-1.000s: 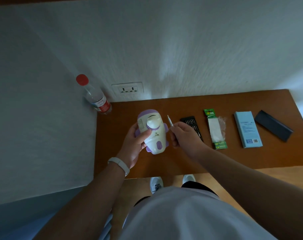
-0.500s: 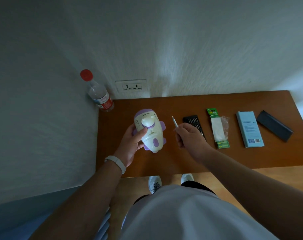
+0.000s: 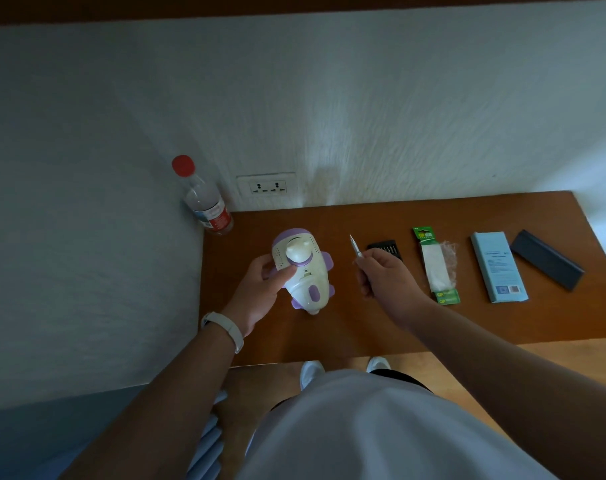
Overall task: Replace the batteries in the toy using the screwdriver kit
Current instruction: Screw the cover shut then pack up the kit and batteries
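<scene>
A white and purple toy [image 3: 305, 271] is held at the left of the brown table [image 3: 363, 327], its underside turned up, with my left hand [image 3: 260, 292] gripping it from the left, thumb on its round purple-ringed knob. My right hand [image 3: 384, 278] holds a thin silver screwdriver [image 3: 355, 248] a short way right of the toy, tip pointing up and away, not touching the toy. Behind that hand lies the black bit tray [image 3: 384, 247] of the kit, partly hidden. A green battery pack [image 3: 435, 266] lies to its right.
A clear water bottle [image 3: 204, 199] with a red cap stands in the back left corner by the wall socket [image 3: 266, 186]. A light blue box [image 3: 499, 268] and a dark case lid [image 3: 547, 263] lie at the right. My shoes [image 3: 312, 372] show below the table's front edge.
My right hand with the screwdriver has drawn away from the toy to the right. My left hand has lowered the toy and tilted it slightly.
</scene>
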